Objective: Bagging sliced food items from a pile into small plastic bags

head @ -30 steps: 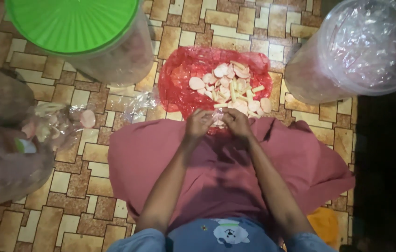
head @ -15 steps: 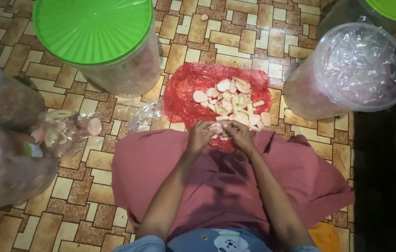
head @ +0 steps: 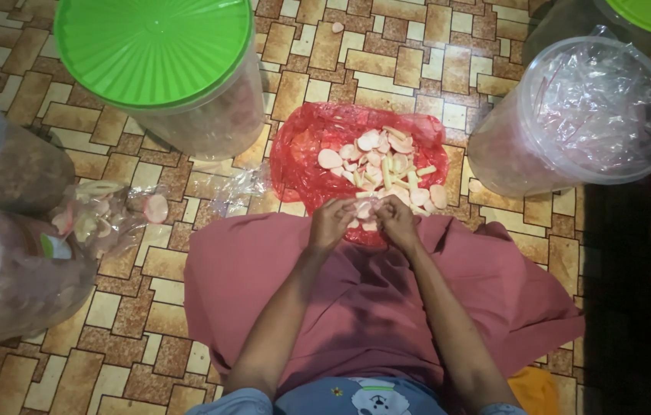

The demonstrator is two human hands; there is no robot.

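A floor [head: 433, 58] of brown and cream tiles fills the view. On it stand large clear tubs: one closed by a green lid [head: 152, 46] at the upper left, an open plastic-lined tub [head: 598, 107] at the upper right, and two more tubs [head: 3, 230] at the left edge. A dusty-pink skirt [head: 371, 307] spreads over the person's lap at the centre. Just beyond its hem lies a red plastic bag [head: 306, 157], opened flat, with a heap of pale pink crackers [head: 383, 165] on it. A smaller clear bag [head: 102, 219] with a few crackers lies to the left, beside the tubs.

The left hand [head: 331, 224] and the right hand [head: 397, 221] meet at the near edge of the red bag. Their fingers are curled narrowly round a few crackers; the exact grip I cannot tell.

The crackers look brittle, so a hard pinch could snap them. The heap sits close to the bag's edge, and a careless sweep might push pieces onto the floor or the skirt.
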